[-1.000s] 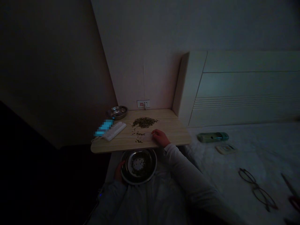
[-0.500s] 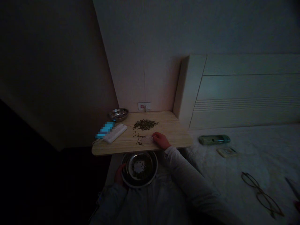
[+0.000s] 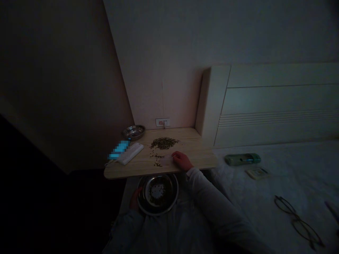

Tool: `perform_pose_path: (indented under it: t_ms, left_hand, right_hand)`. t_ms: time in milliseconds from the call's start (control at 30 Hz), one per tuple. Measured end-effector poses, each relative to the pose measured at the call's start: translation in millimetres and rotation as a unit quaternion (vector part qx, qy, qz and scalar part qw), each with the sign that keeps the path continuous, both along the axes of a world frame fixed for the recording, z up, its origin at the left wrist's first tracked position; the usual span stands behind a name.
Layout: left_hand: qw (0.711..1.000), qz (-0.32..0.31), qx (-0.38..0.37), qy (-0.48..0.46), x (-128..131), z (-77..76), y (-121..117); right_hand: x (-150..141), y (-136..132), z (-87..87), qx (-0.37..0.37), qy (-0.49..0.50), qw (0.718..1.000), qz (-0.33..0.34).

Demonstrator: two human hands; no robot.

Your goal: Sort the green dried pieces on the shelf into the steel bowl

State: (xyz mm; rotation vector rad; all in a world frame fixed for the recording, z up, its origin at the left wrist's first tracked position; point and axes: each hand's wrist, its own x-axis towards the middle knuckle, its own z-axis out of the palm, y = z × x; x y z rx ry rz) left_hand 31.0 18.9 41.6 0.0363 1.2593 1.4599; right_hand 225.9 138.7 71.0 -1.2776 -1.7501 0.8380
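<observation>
The room is very dim. My right hand (image 3: 181,160) rests on a small wooden bedside table (image 3: 194,155), fingers curled, beside a scatter of small dark green beans (image 3: 158,158); whether it holds anything is not clear. A larger heap of beans (image 3: 163,142) lies further back on the table. Below the table's front edge my left hand (image 3: 135,200) grips the rim of a metal bowl (image 3: 169,204) that has some beans in its bottom.
A second small metal bowl (image 3: 134,131) stands at the table's back left, near a wall socket (image 3: 162,122). A white power strip (image 3: 131,153) and a blurred blue object (image 3: 118,149) lie at the left. On the bed: a green case (image 3: 242,158), a small card (image 3: 256,172), glasses (image 3: 298,220).
My right hand has slid a little toward the table's front edge by the loose beans. The view shifted slightly downward; the left hand still holds the bowl.
</observation>
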Motion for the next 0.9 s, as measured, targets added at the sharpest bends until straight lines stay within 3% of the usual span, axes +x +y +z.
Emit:
perform_pose_path:
  t_ms: [300, 467, 700, 900]
  left_hand:
    - [0.998, 0.018, -0.006, 0.054, 2.3, 7.1, -2.6]
    - [1.000, -0.008, -0.015, 0.014, 4.9, 13.9, -3.4]
    - [1.000, -0.004, -0.008, 0.012, 0.0, 1.4, 0.2]
    - [0.999, -0.031, 0.008, -0.028, 1.4, 1.8, -1.2]
  right_hand:
    - [0.0, -0.3, 1.6, -0.018, 0.027, 0.999, 0.008]
    - [-0.4, 0.8, -1.3, -0.022, 0.035, 0.999, 0.009]
    - [0.9, -0.1, 2.1, -0.012, 0.030, 0.999, 0.007]
    - [0.4, -3.8, 7.6, -0.010, 0.019, 1.000, 0.002]
